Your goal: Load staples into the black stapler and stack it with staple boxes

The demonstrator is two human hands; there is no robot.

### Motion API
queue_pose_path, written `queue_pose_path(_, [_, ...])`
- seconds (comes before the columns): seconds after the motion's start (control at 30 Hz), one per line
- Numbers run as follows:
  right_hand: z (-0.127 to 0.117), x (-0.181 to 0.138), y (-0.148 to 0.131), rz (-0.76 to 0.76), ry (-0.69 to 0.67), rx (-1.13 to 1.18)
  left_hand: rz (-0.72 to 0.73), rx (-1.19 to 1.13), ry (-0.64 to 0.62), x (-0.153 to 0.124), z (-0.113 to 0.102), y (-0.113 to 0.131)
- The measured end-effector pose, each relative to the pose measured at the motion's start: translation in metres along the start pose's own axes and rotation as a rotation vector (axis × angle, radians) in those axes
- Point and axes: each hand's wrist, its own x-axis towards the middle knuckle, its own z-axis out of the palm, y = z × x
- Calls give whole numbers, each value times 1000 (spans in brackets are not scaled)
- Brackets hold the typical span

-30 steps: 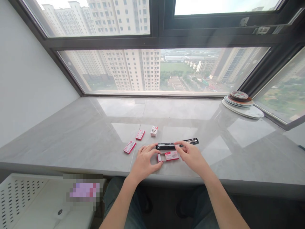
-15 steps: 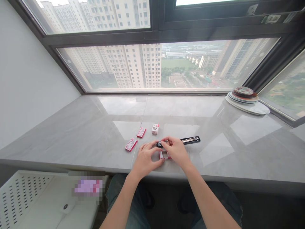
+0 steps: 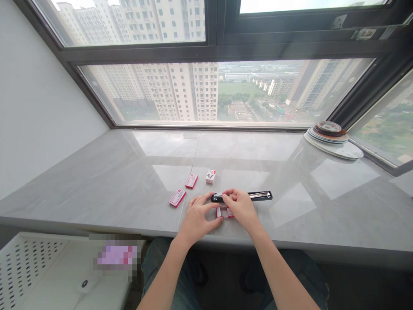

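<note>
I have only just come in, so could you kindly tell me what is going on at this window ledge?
A person sits at the grey stone ledge, both hands over a small red-and-white box. The left hand steadies the box; the right hand has its fingertips at the near end of a long black stapler lying open. Two flat red boxes and a small white box lie farther left. A stack of plates sits by the window.

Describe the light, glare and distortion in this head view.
Head view: soft daylight from the window; pale glare patches on the grey sill; wide-lens bending of the frame edges; a pixelated block at lower left; left hand, right hand and black stapler sharp, with faint shadows.
</note>
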Motion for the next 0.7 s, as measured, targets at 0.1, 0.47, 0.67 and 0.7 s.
queue_pose_path(0.1, [6, 2, -4, -57, 7, -1, 2, 0, -2, 0, -1, 1])
queue_pose_path(0.47, [-25, -21, -26, -305, -260, -444, -5, 5, -28, 2, -3, 2])
queue_pose_path(0.67, [-35, -28, -20, -278, -304, -475, -3, 1, -29, 3, -4, 2])
queue_pose_path(0.7, [-38, -30, -19, -277, -302, -459, -1, -5, -31, 2, -5, 2])
